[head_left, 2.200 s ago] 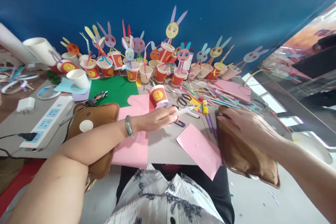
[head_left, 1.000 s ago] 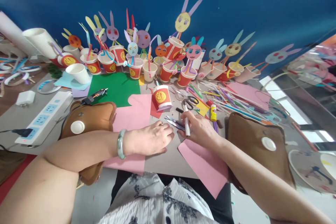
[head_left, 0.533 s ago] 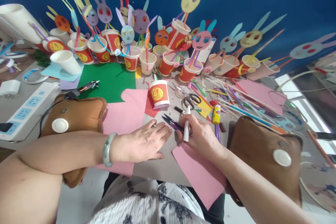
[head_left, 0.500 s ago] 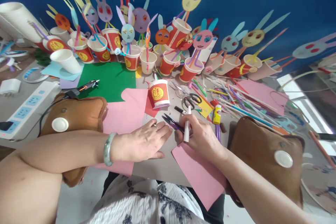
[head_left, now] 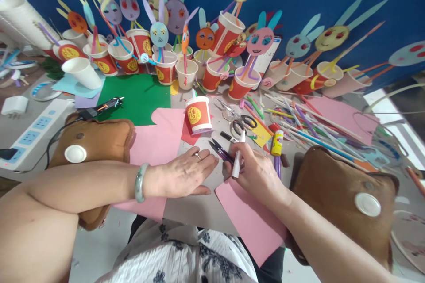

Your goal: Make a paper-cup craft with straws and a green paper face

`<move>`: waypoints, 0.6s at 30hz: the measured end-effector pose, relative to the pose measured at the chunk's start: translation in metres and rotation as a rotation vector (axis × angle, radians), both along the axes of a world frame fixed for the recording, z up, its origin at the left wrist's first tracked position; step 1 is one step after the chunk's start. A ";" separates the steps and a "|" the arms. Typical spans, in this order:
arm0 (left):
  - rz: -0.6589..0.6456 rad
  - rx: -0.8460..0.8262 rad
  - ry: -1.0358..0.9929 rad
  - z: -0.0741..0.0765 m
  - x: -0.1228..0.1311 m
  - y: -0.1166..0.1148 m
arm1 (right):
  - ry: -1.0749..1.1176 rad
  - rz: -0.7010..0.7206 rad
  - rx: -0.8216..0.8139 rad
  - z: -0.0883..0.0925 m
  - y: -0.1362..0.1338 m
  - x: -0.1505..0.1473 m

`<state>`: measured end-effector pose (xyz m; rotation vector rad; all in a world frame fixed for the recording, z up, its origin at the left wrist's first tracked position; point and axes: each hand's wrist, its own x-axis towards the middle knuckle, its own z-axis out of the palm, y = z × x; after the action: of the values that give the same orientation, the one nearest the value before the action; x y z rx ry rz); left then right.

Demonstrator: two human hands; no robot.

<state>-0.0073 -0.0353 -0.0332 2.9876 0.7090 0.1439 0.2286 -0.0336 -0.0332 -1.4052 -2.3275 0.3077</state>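
Observation:
My left hand (head_left: 181, 174) lies flat on the grey table, fingers stretched out, beside a pink paper sheet (head_left: 159, 139). A green bangle (head_left: 140, 182) is on its wrist. My right hand (head_left: 255, 172) is closed round a white marker (head_left: 237, 155) that points up and away. Dark purple strips (head_left: 221, 150) lie between the two hands, at the fingertips. A second pink paper piece (head_left: 249, 214) lies under my right wrist. A red and white paper cup (head_left: 197, 115) stands just beyond the hands.
Brown pads lie at left (head_left: 96, 141) and right (head_left: 341, 194). Scissors (head_left: 242, 121), a glue stick (head_left: 277, 142) and several coloured straws (head_left: 305, 124) lie at right. Several cup rabbits (head_left: 159, 53) line the blue wall. A green sheet (head_left: 139, 97), a power strip (head_left: 29, 130) and a glue gun (head_left: 104, 107) are at left.
The marker went from my left hand to my right hand, which left the brown pad. My left hand went flat on the table. The view has dipped closer to the table.

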 end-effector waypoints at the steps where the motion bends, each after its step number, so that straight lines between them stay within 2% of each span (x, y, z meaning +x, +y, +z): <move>1: -0.002 0.003 -0.003 -0.001 0.000 0.000 | 0.003 0.001 -0.006 0.000 0.000 0.000; 7: -0.007 0.014 -0.032 -0.006 -0.001 0.002 | 0.025 0.036 0.012 0.001 -0.002 0.001; 13: 0.006 -0.028 -0.035 0.001 0.003 0.005 | 0.038 0.070 0.043 0.001 -0.002 -0.002; 18: -0.004 -0.050 -0.054 0.002 0.002 0.005 | 0.011 0.002 0.023 0.001 0.000 0.002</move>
<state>-0.0050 -0.0303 -0.0316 2.9254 0.6906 0.2019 0.2305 -0.0335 -0.0317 -1.3868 -2.3165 0.2882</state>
